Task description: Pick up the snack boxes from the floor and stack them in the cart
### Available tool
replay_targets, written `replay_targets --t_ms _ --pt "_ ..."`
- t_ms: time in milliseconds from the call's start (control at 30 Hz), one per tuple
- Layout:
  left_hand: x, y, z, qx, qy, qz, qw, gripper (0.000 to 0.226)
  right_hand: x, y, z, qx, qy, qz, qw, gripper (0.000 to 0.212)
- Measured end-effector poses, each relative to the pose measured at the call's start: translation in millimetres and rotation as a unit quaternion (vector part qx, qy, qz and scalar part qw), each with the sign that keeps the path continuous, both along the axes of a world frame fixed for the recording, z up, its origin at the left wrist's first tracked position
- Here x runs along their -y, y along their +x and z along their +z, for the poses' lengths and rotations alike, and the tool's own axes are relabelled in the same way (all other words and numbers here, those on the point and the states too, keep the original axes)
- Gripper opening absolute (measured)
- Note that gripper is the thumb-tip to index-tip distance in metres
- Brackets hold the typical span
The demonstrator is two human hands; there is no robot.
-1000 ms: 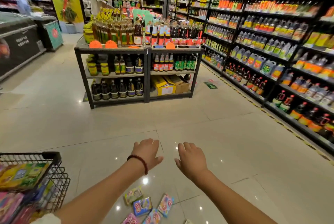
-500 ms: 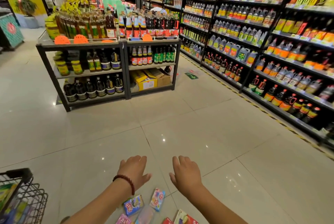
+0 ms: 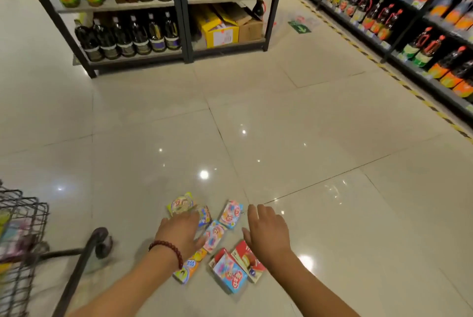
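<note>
Several small colourful snack boxes lie scattered on the shiny tiled floor in front of me: a yellow one (image 3: pixel 180 203) farthest away, a pink-and-blue one (image 3: pixel 232 214), another pink one (image 3: pixel 214 236), a blue one (image 3: pixel 230 275) and a red-and-white one (image 3: pixel 249 260) nearest. My left hand (image 3: pixel 180 231), with a bead bracelet on the wrist, hovers palm down over the left boxes with fingers spread. My right hand (image 3: pixel 267 231) hovers flat over the right side of the pile. Neither hand holds anything. The wire cart (image 3: pixel 19 247) stands at the lower left with packets inside.
A black cart wheel and frame leg (image 3: pixel 98 241) sit just left of my left arm. A low shelf unit of dark bottles and cardboard boxes (image 3: pixel 163 24) stands ahead. A long wall shelf of bottles (image 3: pixel 409 29) runs along the right, edged by yellow-black floor tape.
My view has tilted down and closer to the floor. Both hands have dropped lower over the snack boxes, which now show fully. The cart has come nearer on the left.
</note>
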State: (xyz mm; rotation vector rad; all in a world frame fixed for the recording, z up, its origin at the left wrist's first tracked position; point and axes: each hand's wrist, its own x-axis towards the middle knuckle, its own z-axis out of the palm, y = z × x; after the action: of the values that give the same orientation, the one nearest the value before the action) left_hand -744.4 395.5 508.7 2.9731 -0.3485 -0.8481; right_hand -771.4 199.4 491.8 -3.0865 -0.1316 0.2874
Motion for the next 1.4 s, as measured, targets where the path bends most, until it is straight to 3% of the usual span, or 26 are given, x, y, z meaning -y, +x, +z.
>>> replay_targets --t_ms 267,433,600,733,867,1100,1400 --pt "-23.2 -23.2 -162.9 -0.084 0.036 0.048 0.995 0.055 -2.7 -15.7 -153.2 -0.14 -0.005 -0.009 0.99 0.044" --pt "-25.0 -39.4 -263.9 -0.111 0.036 0.04 0.992 0.062 -10.7 -23.1 -254.2 -0.148 -0.014 0.009 0.989 0.06" --pt "-13.9 -50.3 -364.3 -0.117 0.029 0.03 0.992 0.068 -7.1 -37.9 -357.5 -0.165 0.001 -0.003 0.986 0.059" --pt "-11.1 -58.6 -443.4 -0.096 0.028 0.037 0.994 0.067 -8.3 -52.0 -431.9 -0.222 -0.019 0.006 0.975 0.072" --pt "-27.8 -62.6 -507.1 -0.079 0.055 0.078 0.992 0.085 -11.7 -61.7 -489.4 -0.224 0.042 -0.034 0.973 0.077" --pt "-69.0 -55.4 -576.2 -0.041 0.071 0.179 0.98 0.1 -21.4 -70.1 -548.8 -0.201 0.034 -0.064 0.977 0.094" --pt "-76.6 -57.5 -603.9 0.019 0.065 0.228 0.971 0.111 -22.6 -81.9 -575.6 -0.142 0.071 -0.112 0.981 0.091"
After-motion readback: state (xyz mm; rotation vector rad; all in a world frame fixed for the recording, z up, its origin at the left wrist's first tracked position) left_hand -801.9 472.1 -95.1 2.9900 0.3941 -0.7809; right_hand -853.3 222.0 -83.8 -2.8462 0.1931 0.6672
